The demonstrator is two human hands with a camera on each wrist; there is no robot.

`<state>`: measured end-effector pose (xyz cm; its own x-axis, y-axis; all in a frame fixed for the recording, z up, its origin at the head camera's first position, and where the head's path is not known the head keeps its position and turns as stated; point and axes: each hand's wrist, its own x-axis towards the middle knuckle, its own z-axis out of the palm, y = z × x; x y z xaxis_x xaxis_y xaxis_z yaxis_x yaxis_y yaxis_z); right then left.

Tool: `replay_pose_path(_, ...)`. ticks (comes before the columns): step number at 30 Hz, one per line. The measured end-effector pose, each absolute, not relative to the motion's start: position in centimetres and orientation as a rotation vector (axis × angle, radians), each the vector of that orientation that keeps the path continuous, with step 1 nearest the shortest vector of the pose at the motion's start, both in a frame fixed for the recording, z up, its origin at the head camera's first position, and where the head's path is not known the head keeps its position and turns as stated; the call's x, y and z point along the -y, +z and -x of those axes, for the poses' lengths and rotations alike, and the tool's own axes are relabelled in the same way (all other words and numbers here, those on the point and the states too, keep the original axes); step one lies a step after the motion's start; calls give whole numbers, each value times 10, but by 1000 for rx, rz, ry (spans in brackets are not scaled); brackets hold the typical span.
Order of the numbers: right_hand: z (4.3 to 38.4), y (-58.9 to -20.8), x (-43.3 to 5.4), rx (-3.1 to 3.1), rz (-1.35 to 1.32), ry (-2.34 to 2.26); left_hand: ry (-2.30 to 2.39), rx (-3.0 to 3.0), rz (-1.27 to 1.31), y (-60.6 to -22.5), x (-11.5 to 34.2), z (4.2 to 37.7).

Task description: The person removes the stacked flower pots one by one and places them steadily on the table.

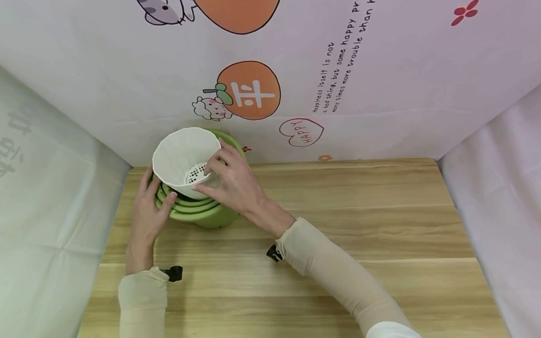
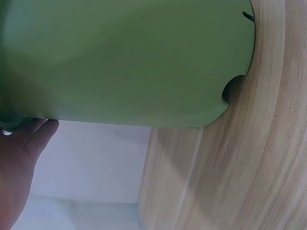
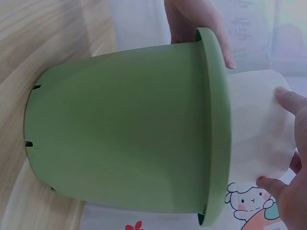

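Fingers of my right hand [image 1: 239, 182] are clamped on the rim of the white pot [image 1: 178, 150] in the head view, some bent inside the wall, the thumb outside; that forearm slants in from the lower right in its beige sleeve [image 1: 338, 276]. My left hand [image 1: 151, 208] comes almost straight up from the lower edge, thumb and fingers spread round the left side of the nested green pots [image 1: 211, 218], holding their rim. The white pot sits in the mouth of that stack, its upper part standing above it, on the wooden table [image 1: 342, 209] near the back wall. From the left wrist, I see my fingertips touching the green edge, the rest of that hand cut off. From the right wrist, my thumb and another finger press the white outer wall, well apart, with one fingertip hooked inside; my left hand reaches over the green rim beyond.
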<state>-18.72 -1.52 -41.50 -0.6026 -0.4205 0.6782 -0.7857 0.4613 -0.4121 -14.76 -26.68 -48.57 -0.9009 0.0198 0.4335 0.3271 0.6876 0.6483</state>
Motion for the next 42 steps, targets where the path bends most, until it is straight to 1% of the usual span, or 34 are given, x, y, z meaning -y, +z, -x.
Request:
replay_pose_path(20,185,-391,9,2152,-1006,1009,-1071,2567,233,-485,269,146)
replay_pose_path(30,170,-378,-5,2127,-1035,982,-1083,2566,163,-483,268,146)
replay_pose_path(42,161,-370,-19,2090,-1050,975,-1155,2478,213,-489,268,147)
